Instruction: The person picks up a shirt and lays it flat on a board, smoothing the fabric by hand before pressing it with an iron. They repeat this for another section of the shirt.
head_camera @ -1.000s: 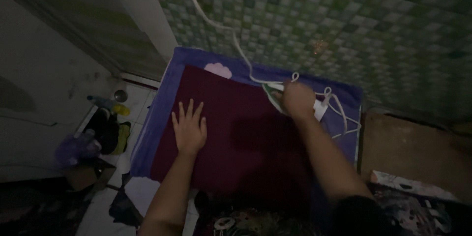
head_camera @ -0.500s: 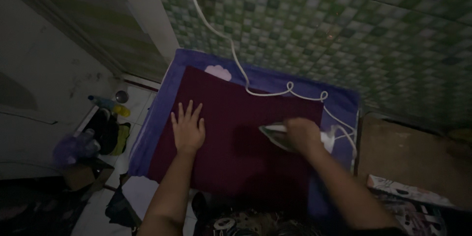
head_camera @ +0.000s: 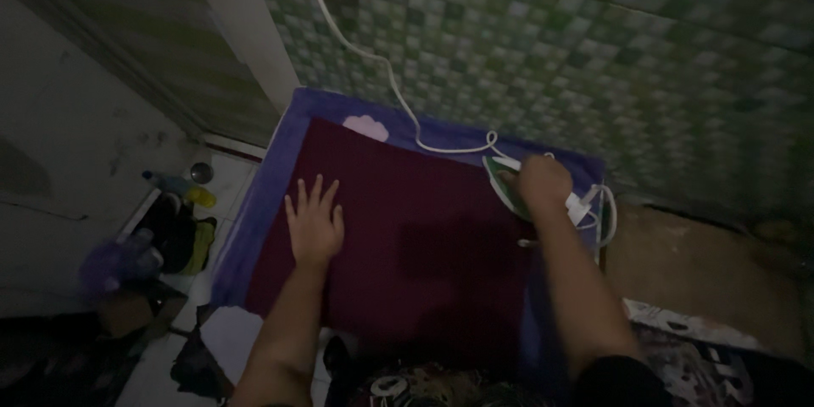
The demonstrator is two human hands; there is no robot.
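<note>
The person's left hand point(head_camera: 314, 225) lies flat and open, fingers spread, palm down on a dark maroon rectangular cloth point(head_camera: 407, 246) that is spread out smooth over a blue-purple padded cover point(head_camera: 280, 170). The blue-purple cover shows as a border along the left and far edges of the maroon cloth, with a pale pink cloud-shaped patch point(head_camera: 366, 127) near its far left corner, just beyond the cloth's edge. The right hand point(head_camera: 544, 183) is closed around the handle of a white and green electric iron point(head_camera: 509, 186), which sits at the far right corner of the maroon cloth with its pointed nose turned toward the left. The two hands are well apart, the left one near the cloth's left side and the right one at its far right. A white power cord point(head_camera: 373, 59) runs from the iron up across the green and white small-tiled wall point(head_camera: 593, 51) to a socket at the top of the view, and loose loops of it hang beside the right wrist. To the right of the cover lies a dim brown surface point(head_camera: 695, 263). On the floor at the left stand some bottles, one with a yellow part point(head_camera: 201, 197), beside dark bundled items; the light is too low to tell them apart.
</note>
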